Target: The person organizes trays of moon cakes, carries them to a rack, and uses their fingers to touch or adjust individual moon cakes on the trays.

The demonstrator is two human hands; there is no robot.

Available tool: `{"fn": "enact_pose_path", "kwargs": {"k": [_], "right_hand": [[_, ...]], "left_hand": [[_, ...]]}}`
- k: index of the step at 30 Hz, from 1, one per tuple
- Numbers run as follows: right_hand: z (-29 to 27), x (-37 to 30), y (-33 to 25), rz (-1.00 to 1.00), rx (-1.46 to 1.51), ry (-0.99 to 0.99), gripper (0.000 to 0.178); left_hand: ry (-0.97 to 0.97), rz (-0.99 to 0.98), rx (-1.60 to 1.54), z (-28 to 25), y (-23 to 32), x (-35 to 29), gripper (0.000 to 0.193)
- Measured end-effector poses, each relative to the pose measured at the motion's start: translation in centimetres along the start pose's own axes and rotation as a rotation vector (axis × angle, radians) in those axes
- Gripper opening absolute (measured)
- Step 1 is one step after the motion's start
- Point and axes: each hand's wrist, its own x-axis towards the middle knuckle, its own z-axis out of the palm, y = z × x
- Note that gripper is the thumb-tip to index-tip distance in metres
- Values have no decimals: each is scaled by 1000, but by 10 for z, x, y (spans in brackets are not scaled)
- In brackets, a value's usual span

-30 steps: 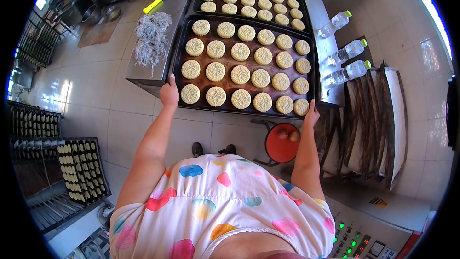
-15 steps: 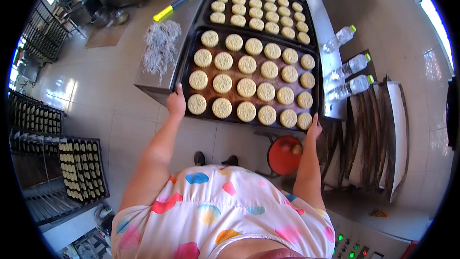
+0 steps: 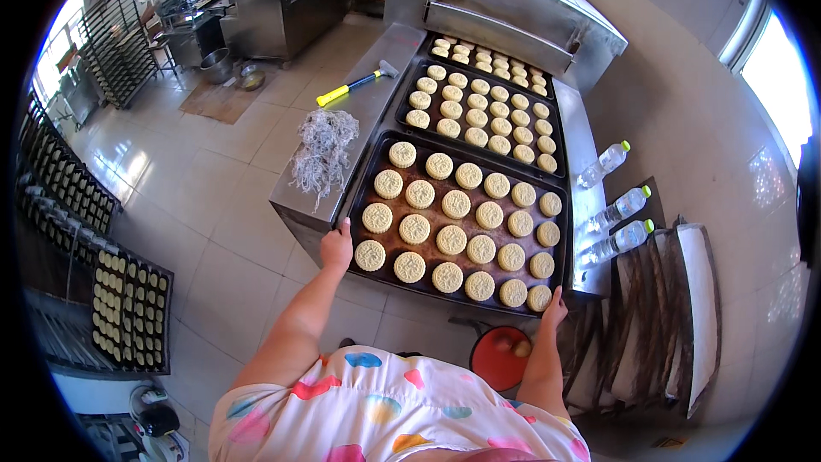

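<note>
My left hand (image 3: 337,246) is closed on the near left corner of a dark baking tray (image 3: 393,239). At its near right corner, my right hand (image 3: 554,311) grips the rim. Rows of pale round pastries (image 3: 451,240) with fluted edges and stamped tops, like mooncakes, cover the tray. It lies level, its near edge sticking out past the steel counter (image 3: 299,204). Right behind it sits a second tray (image 3: 547,173) of the same pastries, with a third row of pastries (image 3: 487,60) farther back by a steel oven front (image 3: 505,30).
Left of the trays lie a tangle of silvery strands (image 3: 326,150) and a yellow-and-black-handled tool (image 3: 351,88). Three clear bottles (image 3: 617,241) with green caps lean at the right. Below are a red basin (image 3: 498,359) and stacked boards (image 3: 680,316). Racks of trays (image 3: 128,312) stand left.
My view has tilted up, so the trays and both hands appear lower and more of the oven shows. Both hands keep their hold on the tray corners.
</note>
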Motion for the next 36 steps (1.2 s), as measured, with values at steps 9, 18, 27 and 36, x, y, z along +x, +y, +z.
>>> {"fn": "enact_pose_path", "kwargs": {"k": [9, 18, 27, 36], "right_hand": [[-2, 4, 3, 39, -72, -19, 60], [-5, 0, 0, 16, -77, 3, 60], [-5, -5, -5, 7, 3, 9, 58], [-5, 0, 1, -3, -33, -7, 59]], "left_hand": [[-11, -3, -10, -1, 1, 1, 71], [-23, -19, -6, -1, 3, -2, 71], [8, 15, 4, 4, 0, -1, 71], [23, 38, 34, 4, 0, 0, 71]]}}
